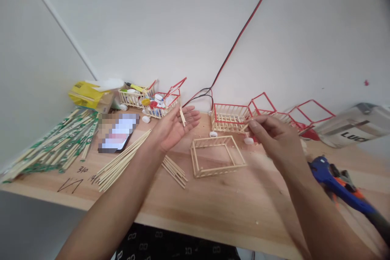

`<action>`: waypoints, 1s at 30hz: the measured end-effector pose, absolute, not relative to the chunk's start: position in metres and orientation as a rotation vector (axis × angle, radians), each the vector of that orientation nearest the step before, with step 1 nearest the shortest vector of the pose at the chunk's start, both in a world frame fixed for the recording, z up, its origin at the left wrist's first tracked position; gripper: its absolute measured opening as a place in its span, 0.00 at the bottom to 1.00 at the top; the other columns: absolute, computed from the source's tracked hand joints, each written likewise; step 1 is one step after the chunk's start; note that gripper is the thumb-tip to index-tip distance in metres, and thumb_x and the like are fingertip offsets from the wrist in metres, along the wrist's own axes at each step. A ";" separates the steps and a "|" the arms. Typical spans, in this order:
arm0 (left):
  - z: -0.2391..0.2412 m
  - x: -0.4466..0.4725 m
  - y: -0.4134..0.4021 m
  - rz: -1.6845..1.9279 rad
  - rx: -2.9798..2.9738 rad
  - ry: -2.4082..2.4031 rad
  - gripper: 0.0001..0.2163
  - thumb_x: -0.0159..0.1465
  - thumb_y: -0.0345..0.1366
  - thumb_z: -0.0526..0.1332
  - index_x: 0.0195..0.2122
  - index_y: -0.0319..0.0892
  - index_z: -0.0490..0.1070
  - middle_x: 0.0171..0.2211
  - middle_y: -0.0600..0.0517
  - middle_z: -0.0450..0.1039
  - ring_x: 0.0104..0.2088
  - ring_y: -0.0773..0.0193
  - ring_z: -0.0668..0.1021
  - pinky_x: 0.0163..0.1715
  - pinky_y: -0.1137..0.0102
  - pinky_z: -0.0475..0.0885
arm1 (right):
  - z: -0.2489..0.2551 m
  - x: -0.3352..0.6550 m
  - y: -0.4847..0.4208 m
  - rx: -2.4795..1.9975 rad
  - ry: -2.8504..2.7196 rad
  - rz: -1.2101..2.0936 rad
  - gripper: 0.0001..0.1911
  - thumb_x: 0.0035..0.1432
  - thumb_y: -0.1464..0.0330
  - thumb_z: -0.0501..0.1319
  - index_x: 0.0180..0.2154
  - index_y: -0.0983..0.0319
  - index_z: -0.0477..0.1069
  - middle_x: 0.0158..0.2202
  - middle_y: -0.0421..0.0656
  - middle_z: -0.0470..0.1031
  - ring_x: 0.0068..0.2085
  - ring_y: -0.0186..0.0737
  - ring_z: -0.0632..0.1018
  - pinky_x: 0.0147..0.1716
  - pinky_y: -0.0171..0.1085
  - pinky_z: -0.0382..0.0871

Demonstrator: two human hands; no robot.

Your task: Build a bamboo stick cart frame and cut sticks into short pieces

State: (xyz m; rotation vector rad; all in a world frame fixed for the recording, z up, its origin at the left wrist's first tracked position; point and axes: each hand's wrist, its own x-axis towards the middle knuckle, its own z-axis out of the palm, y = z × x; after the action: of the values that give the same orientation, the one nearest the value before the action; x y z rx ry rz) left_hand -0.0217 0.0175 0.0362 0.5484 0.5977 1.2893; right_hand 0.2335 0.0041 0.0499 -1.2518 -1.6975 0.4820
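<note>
Stick lay across the spread left hand, long axis pointing away toward the wall, above the bench. The right hand pinched a second stick, pointing left. A case read "LUC".

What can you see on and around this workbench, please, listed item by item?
Bare stick frame: one, pale wood, centre of table.
Loose sticks: one bundle, pale, left of the frame.
Wrapped chopsticks: a pile, green-white, far left.
Phone: one, dark, beside the chopsticks.
Yellow box: one, back left.
Red-trimmed stick baskets: several, red and pale, along the wall.
Glue gun: one, blue, right.
Cable: red-black, up the wall.
Left hand: open, short stick lying on it.
Right hand: fingers pinch a stick piece.
</note>
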 end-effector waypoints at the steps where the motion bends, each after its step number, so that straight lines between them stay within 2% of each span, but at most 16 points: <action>1: 0.036 -0.021 0.017 1.293 0.565 0.582 0.18 0.69 0.42 0.50 0.40 0.32 0.73 0.41 0.38 0.76 0.45 0.58 0.78 0.48 0.64 0.74 | 0.060 0.223 0.003 -1.231 -1.766 0.465 0.11 0.58 0.59 0.59 0.31 0.60 0.73 0.28 0.41 0.74 0.29 0.35 0.74 0.28 0.33 0.66; 5: 0.039 -0.014 0.013 1.270 0.605 0.529 0.20 0.70 0.43 0.48 0.42 0.32 0.73 0.45 0.37 0.75 0.49 0.56 0.77 0.51 0.63 0.72 | 0.081 0.178 0.009 -1.146 -1.963 0.425 0.10 0.59 0.62 0.59 0.30 0.61 0.73 0.27 0.40 0.76 0.28 0.33 0.73 0.28 0.32 0.64; 9: 0.041 -0.003 0.007 1.246 0.666 0.476 0.22 0.71 0.42 0.44 0.41 0.34 0.74 0.44 0.40 0.76 0.49 0.58 0.76 0.50 0.64 0.71 | 0.073 0.141 0.023 -1.110 -2.106 0.370 0.08 0.58 0.67 0.59 0.31 0.61 0.75 0.27 0.39 0.77 0.28 0.33 0.73 0.29 0.32 0.61; 13: 0.040 0.006 0.002 1.210 0.805 0.409 0.22 0.71 0.43 0.42 0.42 0.37 0.74 0.43 0.42 0.76 0.49 0.58 0.76 0.47 0.65 0.71 | 0.066 0.126 0.025 -1.189 -2.192 0.289 0.07 0.56 0.66 0.62 0.30 0.62 0.75 0.27 0.41 0.77 0.28 0.34 0.73 0.29 0.33 0.59; 18: 0.041 0.012 -0.005 1.238 0.908 0.447 0.20 0.69 0.47 0.47 0.43 0.40 0.73 0.41 0.45 0.76 0.48 0.59 0.76 0.45 0.68 0.72 | 0.071 0.127 0.014 -1.151 -2.241 0.210 0.07 0.58 0.69 0.59 0.28 0.63 0.71 0.25 0.39 0.73 0.27 0.32 0.69 0.28 0.32 0.55; 21: 0.043 0.013 -0.009 1.230 0.967 0.444 0.19 0.69 0.47 0.49 0.45 0.41 0.72 0.42 0.46 0.76 0.48 0.59 0.76 0.45 0.67 0.72 | 0.075 0.136 0.007 -1.093 -2.191 0.278 0.07 0.58 0.70 0.59 0.28 0.62 0.70 0.24 0.37 0.72 0.26 0.31 0.68 0.27 0.31 0.56; 27: 0.035 0.012 -0.009 1.157 1.077 0.471 0.14 0.64 0.38 0.60 0.49 0.40 0.71 0.47 0.45 0.74 0.44 0.60 0.78 0.47 0.63 0.71 | 0.074 0.165 0.007 -1.185 -2.008 0.398 0.09 0.58 0.65 0.60 0.28 0.62 0.71 0.24 0.37 0.71 0.25 0.30 0.68 0.27 0.31 0.58; 30: 0.028 0.013 -0.008 1.114 1.166 0.525 0.16 0.60 0.35 0.64 0.49 0.38 0.71 0.42 0.46 0.75 0.40 0.62 0.78 0.44 0.65 0.72 | 0.068 0.171 0.009 -1.204 -2.004 0.403 0.09 0.57 0.65 0.60 0.27 0.62 0.70 0.23 0.36 0.69 0.26 0.31 0.68 0.26 0.31 0.58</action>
State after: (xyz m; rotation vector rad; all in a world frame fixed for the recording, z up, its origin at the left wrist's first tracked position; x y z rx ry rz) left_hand 0.0130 -0.0078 0.0275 1.1662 0.5251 1.1144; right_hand 0.1707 0.0088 0.0677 -1.2036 -2.0043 0.4033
